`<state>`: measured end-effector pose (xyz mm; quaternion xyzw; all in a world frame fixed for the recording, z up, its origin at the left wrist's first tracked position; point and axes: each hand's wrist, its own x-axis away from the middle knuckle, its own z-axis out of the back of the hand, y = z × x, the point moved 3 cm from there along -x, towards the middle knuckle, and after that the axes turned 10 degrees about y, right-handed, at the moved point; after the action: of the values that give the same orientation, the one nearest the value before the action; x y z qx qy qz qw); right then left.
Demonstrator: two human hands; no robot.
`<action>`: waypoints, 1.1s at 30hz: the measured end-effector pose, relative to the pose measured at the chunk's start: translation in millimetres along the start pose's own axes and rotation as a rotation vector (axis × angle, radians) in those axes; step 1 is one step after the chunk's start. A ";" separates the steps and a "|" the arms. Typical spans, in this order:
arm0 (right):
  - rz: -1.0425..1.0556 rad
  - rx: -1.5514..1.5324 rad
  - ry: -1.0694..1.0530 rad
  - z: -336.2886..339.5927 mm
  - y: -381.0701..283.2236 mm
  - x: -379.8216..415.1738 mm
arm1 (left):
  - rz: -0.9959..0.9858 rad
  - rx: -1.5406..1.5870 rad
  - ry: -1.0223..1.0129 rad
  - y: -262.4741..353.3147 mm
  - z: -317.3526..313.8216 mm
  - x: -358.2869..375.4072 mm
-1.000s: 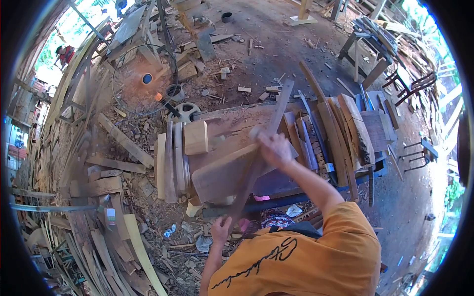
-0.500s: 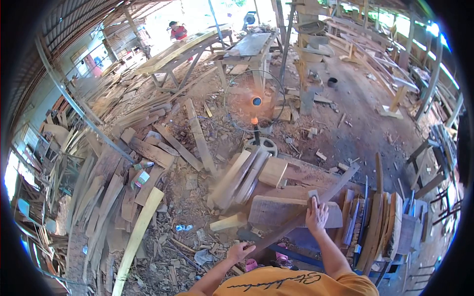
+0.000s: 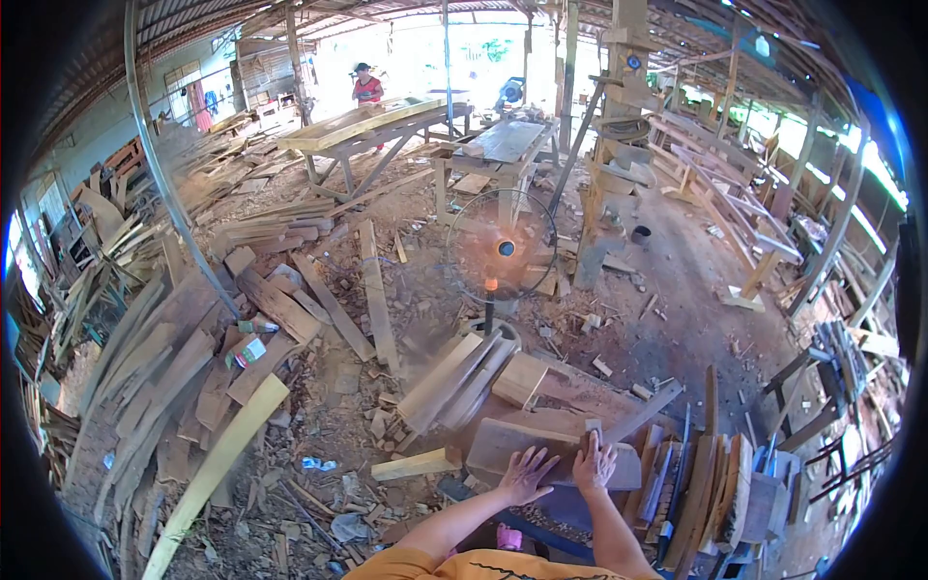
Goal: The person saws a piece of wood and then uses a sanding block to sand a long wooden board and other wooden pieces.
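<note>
Over the wide wooden plank point(image 3: 493, 443) in front of me, my left hand point(image 3: 529, 476) lies flat with its fingers spread. Close beside it, the fingers of my right hand point(image 3: 594, 466) grip a small wooden block point(image 3: 593, 425), whose end sticks out past the fingertips. A long narrow wood strip point(image 3: 646, 412) runs from under the right hand toward the upper right, across the plank. My hands and the plank hide its near end.
A round-guarded fan point(image 3: 505, 249) stands ahead, behind stacked boards point(image 3: 454, 382) and a thick block point(image 3: 520, 379). Upright boards point(image 3: 710, 483) crowd the right. Wood piles point(image 3: 184, 387) fill the left. A person point(image 3: 366, 87) in red is far off by a long workbench point(image 3: 367, 126).
My left hand has let go of the strip's near end and moved forward onto the plank, fingers spread. The right hand stays at the small block. The view has tilted up.
</note>
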<state>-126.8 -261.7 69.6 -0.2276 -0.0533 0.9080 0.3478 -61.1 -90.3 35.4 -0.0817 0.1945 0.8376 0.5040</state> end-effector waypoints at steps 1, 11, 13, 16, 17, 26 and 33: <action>-0.029 -0.042 -0.033 0.5 0.5 4.3 | 0.020 -0.010 -0.082 1.5 -8.3 -9.3; -0.158 0.102 0.038 -10.1 70.8 -70.8 | -0.025 -0.053 -0.269 12.3 -3.8 -35.3; -0.222 0.098 0.044 -24.8 92.3 -108.7 | -0.016 -0.062 -0.283 12.1 0.1 -38.5; -0.278 0.067 0.000 -25.6 95.4 -136.3 | 0.004 -0.058 -0.300 13.0 2.6 -41.8; -0.295 0.077 0.001 -26.7 95.1 -136.6 | 0.023 -0.049 -0.329 13.0 2.6 -42.6; -0.351 0.062 -0.030 -20.4 92.4 -133.7 | 0.022 -0.061 -0.319 16.6 0.0 -44.1; -0.342 0.069 0.031 -36.2 104.9 -128.6 | 0.086 -0.053 -0.305 20.4 -10.2 -64.1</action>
<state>-90.0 -427.2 58.9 -0.2170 -0.0550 0.8332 0.5056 -48.9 -155.0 52.4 0.0415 0.0972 0.8658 0.4891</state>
